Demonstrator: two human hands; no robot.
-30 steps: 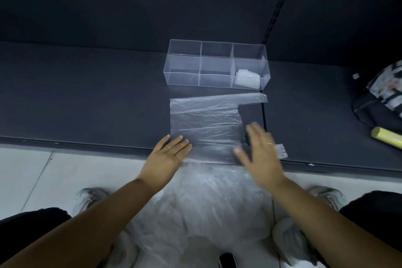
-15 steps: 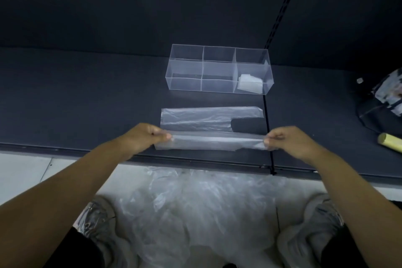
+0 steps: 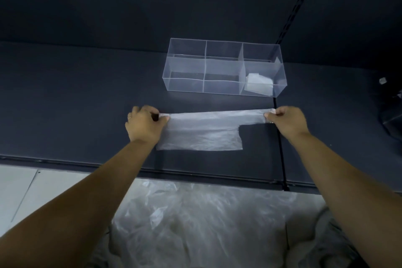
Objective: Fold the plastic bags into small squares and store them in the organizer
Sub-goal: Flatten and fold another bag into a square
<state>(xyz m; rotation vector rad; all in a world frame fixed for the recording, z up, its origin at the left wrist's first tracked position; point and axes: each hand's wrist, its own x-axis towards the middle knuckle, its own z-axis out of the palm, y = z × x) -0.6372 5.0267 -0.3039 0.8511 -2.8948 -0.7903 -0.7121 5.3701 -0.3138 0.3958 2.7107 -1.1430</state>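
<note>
A clear plastic bag lies folded in half lengthwise on the dark shelf. My left hand pinches its far left corner. My right hand pinches the end of the bag's handle strip at the far right. Behind the bag stands the clear organizer with several compartments. A folded bag square sits in its front right compartment; the other visible compartments hold nothing.
A heap of loose clear plastic bags lies on the floor below the shelf edge. A dark object sits at the shelf's right edge. A vertical slotted rail runs up the back wall.
Both hands lifted the bag's near edge and carried it away from me over the far edge, folding the bag in half. The hands went from flat on the bag to pinching it.
</note>
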